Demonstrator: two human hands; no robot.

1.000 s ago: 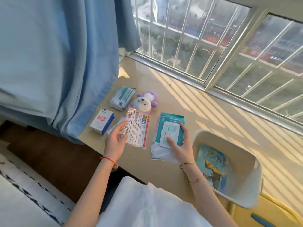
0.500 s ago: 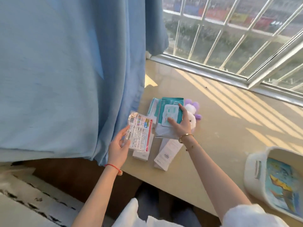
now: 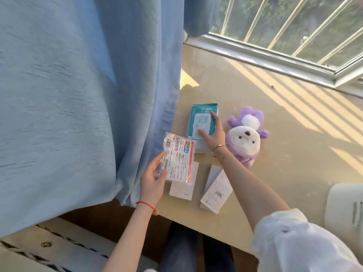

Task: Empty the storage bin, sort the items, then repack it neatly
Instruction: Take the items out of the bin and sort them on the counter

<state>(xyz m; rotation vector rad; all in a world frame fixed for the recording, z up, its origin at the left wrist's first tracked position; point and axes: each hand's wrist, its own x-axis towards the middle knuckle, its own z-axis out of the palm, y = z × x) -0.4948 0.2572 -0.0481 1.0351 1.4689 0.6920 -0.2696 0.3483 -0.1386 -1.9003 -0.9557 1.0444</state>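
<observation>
On the beige tabletop (image 3: pixel 255 95) a teal wet-wipes pack (image 3: pixel 202 119) lies near the blue curtain. My right hand (image 3: pixel 215 134) grips it, thumb on its white label and fingers along its right edge. My left hand (image 3: pixel 154 179) holds a clear packet with printed text and a red edge (image 3: pixel 178 160) just above the table. Part of a white box (image 3: pixel 182 187) shows under that packet. A second white box (image 3: pixel 216 191) lies beside my right forearm. The purple and white plush toy (image 3: pixel 244 138) sits right of the wipes. Only a corner of the white storage bin (image 3: pixel 343 209) shows at the right edge.
The blue curtain (image 3: pixel 78 95) hangs over the table's left edge, close to the wipes and the packet. A barred window with a white frame (image 3: pixel 275 59) runs along the far side. The table's front edge is just behind my left wrist.
My right hand has carried the wipes pack further left and set it down beside the plush toy. My left hand still holds the printed packet. The view has swung left, pushing the bin to the edge.
</observation>
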